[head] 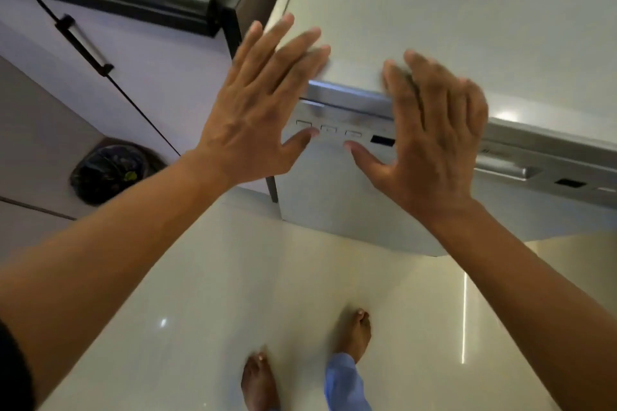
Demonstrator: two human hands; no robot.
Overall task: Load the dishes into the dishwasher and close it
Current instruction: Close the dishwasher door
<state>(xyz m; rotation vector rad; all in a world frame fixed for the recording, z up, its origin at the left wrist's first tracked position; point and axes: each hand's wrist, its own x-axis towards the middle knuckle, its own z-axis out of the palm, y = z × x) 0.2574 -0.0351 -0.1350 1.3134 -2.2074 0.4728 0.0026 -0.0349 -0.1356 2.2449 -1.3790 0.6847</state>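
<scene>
White cabinet fronts sit at left, with a bin (112,170) lined in a dark bag holding scraps on the floor below. Left hand (253,110) and right hand (430,140), both spread flat and holding nothing, hover at the dishwasher (334,183) door's top edge beneath the worktop (467,10). The door looks shut; closing seems finished, needing perhaps a final firm push.

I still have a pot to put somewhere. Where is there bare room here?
The white countertop above the dishwasher looks bare beyond both hands. Its front edge is taken: the left hand and right hand are spread over it. The floor between the bin and feet is open.
</scene>
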